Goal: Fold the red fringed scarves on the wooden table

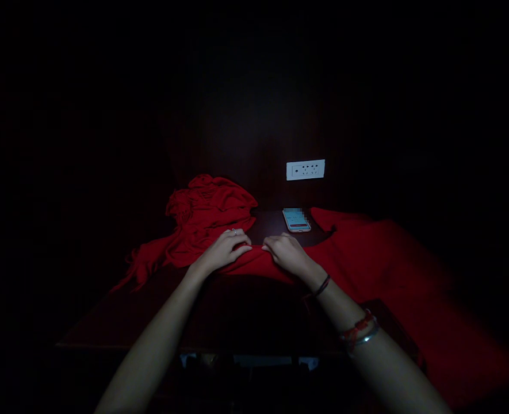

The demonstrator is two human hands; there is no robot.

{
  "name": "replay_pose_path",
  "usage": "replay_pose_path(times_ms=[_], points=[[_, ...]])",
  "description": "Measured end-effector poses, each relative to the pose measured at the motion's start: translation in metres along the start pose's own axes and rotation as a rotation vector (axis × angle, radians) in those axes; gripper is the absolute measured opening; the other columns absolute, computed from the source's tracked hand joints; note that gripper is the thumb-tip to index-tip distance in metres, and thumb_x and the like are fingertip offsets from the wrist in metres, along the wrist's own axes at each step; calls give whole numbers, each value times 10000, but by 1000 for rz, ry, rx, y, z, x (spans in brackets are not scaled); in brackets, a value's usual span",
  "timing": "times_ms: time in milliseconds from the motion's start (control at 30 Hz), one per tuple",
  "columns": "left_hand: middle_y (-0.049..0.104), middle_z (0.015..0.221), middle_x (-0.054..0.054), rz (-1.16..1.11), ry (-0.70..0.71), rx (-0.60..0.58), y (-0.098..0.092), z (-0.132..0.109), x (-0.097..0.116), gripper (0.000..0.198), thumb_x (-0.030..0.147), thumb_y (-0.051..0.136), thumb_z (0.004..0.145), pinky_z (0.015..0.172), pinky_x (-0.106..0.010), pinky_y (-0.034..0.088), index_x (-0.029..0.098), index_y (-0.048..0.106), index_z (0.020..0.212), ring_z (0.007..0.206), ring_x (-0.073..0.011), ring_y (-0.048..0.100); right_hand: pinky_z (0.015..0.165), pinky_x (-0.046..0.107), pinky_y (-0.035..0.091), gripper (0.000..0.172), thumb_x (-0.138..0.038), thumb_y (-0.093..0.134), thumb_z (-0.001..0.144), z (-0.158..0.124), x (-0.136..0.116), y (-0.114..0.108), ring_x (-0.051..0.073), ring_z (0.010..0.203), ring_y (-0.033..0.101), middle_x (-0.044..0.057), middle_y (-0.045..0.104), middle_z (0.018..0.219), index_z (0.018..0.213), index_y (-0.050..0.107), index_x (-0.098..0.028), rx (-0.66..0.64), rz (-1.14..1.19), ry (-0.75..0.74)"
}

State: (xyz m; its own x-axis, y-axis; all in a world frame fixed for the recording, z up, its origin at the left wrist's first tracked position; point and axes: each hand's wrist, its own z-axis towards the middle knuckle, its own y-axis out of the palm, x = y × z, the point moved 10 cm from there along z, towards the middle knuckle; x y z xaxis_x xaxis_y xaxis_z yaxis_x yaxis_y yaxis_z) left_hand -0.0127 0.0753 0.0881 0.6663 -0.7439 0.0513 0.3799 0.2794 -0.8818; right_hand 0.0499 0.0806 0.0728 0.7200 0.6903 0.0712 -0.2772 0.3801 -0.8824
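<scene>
A long red cloth [366, 247] runs across the dark table, bunched in a heap with fringed ends on the left and spread out toward the right. My left hand [227, 248], with a ring on one finger, pinches the cloth's far edge near the middle. Just to its right, my right hand [286, 253] is closed on the same edge, a short stretch of fabric between the two. Dark and red bands and a silvery bangle circle my right wrist and forearm. The fingertips partly hide the cloth where they grip it.
A phone [297, 220] with a lit screen lies behind my right hand. On the dark wall above it is a white socket panel [305, 169]. The dark table [150, 316] has its front edge close to me; the cloth hangs past it at right. Surroundings are very dark.
</scene>
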Motion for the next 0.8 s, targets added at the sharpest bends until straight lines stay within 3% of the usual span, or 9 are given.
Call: replay_pose_path(times_ms=[100,233,467,633,800], points=[[531,792,-25,36,-18,31,-1,0,-1,222,292,375,824,753,-266,353,165,552,780,789,-142,467,664,249,305,203,-211,345,846,0,2,2,127,698,528,54,593,748,806,533,-146,-27,26,11],[520,790,-29,48,-18,37,4,2,2,228,276,350,834,747,-259,355,158,537,779,777,-138,461,705,249,308,193,-299,421,811,0,-1,-5,136,804,502,53,571,849,894,526,-159,42,127,-20],[534,814,-22,82,-29,31,3,1,-2,215,295,355,832,743,-268,337,174,532,815,791,-140,471,682,244,298,177,-206,380,828,1,-4,-6,122,742,493,41,558,782,819,546,-146,62,118,-17],[542,804,-21,122,-44,-92,12,-5,-23,182,284,384,811,729,-268,339,179,533,807,785,-147,488,668,253,297,164,-179,385,816,0,1,-4,135,734,492,48,562,779,789,544,-150,26,27,-9],[533,795,-29,76,-157,-70,10,-11,-50,209,300,361,806,721,-268,361,167,519,786,761,-147,489,661,258,306,147,-180,395,809,-2,12,-12,147,734,492,53,561,781,789,539,-151,43,-43,20]])
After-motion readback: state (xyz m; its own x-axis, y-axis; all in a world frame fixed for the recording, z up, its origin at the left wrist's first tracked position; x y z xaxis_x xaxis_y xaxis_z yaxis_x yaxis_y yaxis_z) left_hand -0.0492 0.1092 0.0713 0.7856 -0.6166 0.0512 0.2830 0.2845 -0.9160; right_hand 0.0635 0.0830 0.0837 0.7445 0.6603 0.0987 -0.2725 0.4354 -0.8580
